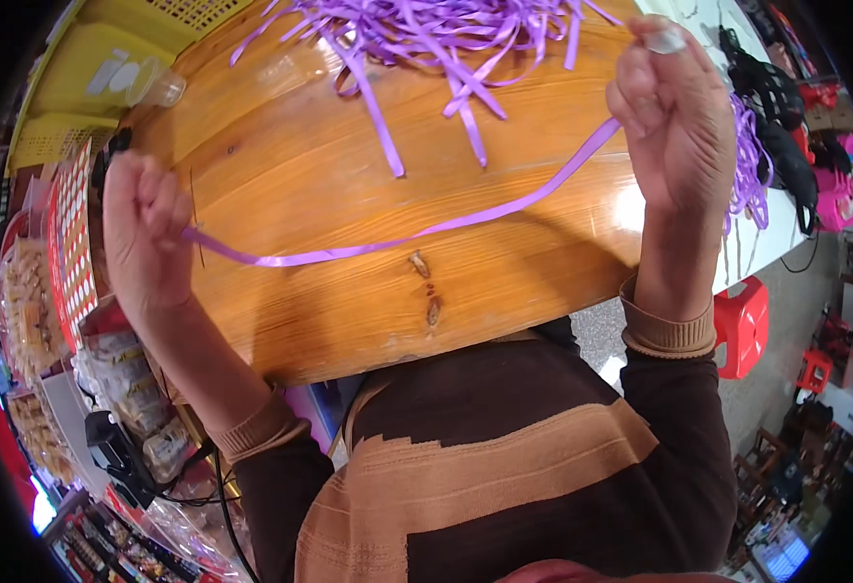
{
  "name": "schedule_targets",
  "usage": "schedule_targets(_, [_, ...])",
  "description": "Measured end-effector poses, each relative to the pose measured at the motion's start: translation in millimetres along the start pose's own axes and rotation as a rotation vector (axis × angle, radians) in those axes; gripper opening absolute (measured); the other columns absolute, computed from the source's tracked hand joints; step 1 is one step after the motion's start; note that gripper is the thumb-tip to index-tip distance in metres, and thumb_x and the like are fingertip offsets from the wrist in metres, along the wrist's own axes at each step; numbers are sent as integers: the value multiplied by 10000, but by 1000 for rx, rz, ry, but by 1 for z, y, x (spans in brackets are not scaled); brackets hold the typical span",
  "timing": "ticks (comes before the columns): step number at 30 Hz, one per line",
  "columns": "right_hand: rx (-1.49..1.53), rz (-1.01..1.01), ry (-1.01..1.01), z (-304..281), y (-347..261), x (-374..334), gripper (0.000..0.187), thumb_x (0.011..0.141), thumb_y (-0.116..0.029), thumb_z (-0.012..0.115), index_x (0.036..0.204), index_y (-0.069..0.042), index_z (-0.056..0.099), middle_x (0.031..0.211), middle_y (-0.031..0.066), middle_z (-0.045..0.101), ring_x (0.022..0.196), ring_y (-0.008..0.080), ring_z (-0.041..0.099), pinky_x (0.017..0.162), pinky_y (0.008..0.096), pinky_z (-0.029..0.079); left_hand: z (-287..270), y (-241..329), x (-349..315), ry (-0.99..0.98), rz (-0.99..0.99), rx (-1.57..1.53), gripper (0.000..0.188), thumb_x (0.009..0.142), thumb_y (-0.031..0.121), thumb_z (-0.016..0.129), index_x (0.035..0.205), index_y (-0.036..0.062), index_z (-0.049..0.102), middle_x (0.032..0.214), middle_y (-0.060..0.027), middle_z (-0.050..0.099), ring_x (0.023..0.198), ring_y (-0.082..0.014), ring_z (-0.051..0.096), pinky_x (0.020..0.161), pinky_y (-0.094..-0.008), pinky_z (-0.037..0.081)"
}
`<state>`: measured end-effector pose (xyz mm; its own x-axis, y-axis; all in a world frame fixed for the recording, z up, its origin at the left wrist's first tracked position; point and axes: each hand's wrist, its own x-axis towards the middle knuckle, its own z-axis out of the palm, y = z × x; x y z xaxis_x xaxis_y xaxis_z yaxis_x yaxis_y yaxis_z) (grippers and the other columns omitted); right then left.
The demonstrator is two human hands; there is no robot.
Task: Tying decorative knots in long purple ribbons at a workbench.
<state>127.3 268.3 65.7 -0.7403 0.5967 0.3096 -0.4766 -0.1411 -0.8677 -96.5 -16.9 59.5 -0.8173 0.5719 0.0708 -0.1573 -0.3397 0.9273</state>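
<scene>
A single purple ribbon (pixel 397 241) hangs in a shallow curve between my two hands, above the wooden table (pixel 329 301). My left hand (pixel 149 219) is closed on its left end, near the table's left side. Higher up at the right, my right hand (pixel 674 117) is closed on the other end; a whitish wrap or cap (pixel 665 39) covers one fingertip. A loose heap of purple ribbons (pixel 446 34) lies at the far side of the table, several strips trailing toward me. The ribbon's ends are hidden inside my fingers.
A yellow plastic crate (pixel 76 73) and a clear plastic cup (pixel 157 84) are at the far left. More purple ribbon (pixel 749 165) lies on a white surface past my right hand. Bagged goods (pixel 33 301) and a black device (pixel 115 457) crowd the left. A red stool (pixel 742 328) stands right.
</scene>
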Motion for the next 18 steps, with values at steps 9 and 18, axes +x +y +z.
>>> schedule_targets(9, [334,117,110,-71,18,38,158,907,-113,476,994,15,511,611,-42,374,508,60,265,445,211,235,-45,18,9,-161,12,-478,297,952,288,422,802,48,509,586,28,384,464,-69,334,485,-236,296])
schedule_targets(18, [628,202,346,-197,6,15,175,933,-112,429,912,43,507,599,-9,347,472,82,233,434,240,216,-53,40,-27,80,186,-756,234,925,235,493,907,14,566,575,31,358,448,-72,253,471,-229,235])
